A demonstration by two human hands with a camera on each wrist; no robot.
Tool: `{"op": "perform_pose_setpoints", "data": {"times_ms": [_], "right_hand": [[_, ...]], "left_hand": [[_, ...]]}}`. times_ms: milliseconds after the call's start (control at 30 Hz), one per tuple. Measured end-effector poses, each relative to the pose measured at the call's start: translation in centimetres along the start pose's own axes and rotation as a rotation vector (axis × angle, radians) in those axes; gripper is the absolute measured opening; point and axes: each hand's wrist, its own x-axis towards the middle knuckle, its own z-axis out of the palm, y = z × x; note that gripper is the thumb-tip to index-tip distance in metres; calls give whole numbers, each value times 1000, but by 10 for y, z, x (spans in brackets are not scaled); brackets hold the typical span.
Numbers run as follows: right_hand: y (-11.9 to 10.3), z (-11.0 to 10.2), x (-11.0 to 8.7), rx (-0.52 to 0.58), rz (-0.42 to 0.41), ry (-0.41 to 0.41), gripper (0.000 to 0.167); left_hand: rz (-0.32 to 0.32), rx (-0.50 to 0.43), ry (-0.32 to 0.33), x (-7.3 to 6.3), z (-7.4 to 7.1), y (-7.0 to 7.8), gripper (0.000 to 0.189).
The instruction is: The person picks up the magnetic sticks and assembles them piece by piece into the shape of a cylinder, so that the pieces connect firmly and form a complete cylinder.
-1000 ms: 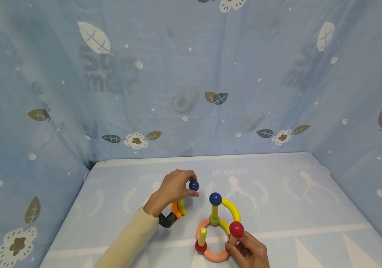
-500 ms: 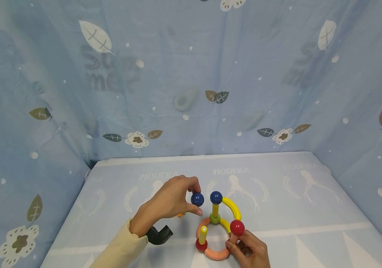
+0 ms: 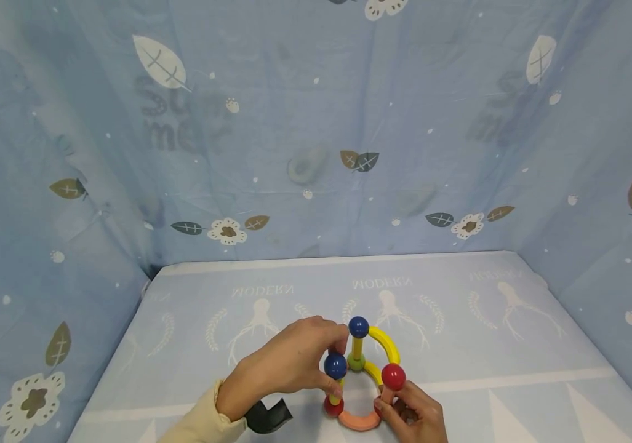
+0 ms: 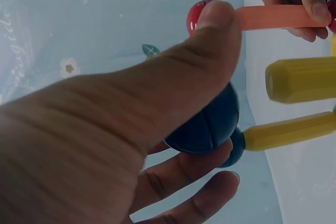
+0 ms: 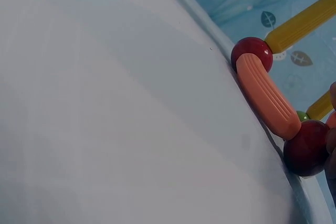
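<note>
My left hand [image 3: 293,354] holds a blue ball [image 3: 335,365] between thumb and fingers, over an upright yellow stick. In the left wrist view, a small gap separates the ball [image 4: 210,121] from the free end of that yellow stick [image 4: 304,80]. The stick rises from a red ball [image 5: 252,55], which joins a curved salmon piece [image 5: 266,97]. My right hand [image 3: 418,412] pinches an upright salmon stick [image 4: 278,17] near its foot; a red ball [image 3: 393,376] tops it. Behind, another blue ball [image 3: 358,327] caps a yellow stick standing on a green ball [image 3: 356,362].
A yellow arc [image 3: 386,343] runs from the rear blue ball toward the red-topped stick. Black curved gear [image 3: 267,417] shows under the left wrist. The patterned tabletop [image 3: 487,344] meets a blue leaf-print curtain [image 3: 316,123] at the back and sides.
My left hand has carried the blue ball toward me and slightly right, to above the yellow stick. The orange and yellow pieces behind that hand are now hidden. My right hand stays put.
</note>
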Motion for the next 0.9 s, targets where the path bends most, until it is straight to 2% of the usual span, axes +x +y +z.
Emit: {"op": "perform_pose_setpoints", "data": {"times_ms": [167, 267, 600, 833, 900], "right_hand": [[-1, 0, 0, 14, 9, 3, 25], [-1, 0, 0, 23, 15, 3, 27], [-2, -1, 1, 16, 37, -4, 24], [-3, 0, 2, 4, 84, -9, 24], [-3, 0, 2, 2, 96, -10, 25]], "left_hand": [[46, 37, -4, 1, 4, 4, 50], [53, 46, -15, 2, 5, 5, 51], [15, 81, -45, 4, 9, 5, 49], [-7, 98, -40, 4, 11, 6, 49], [-17, 130, -30, 4, 12, 7, 49]]}}
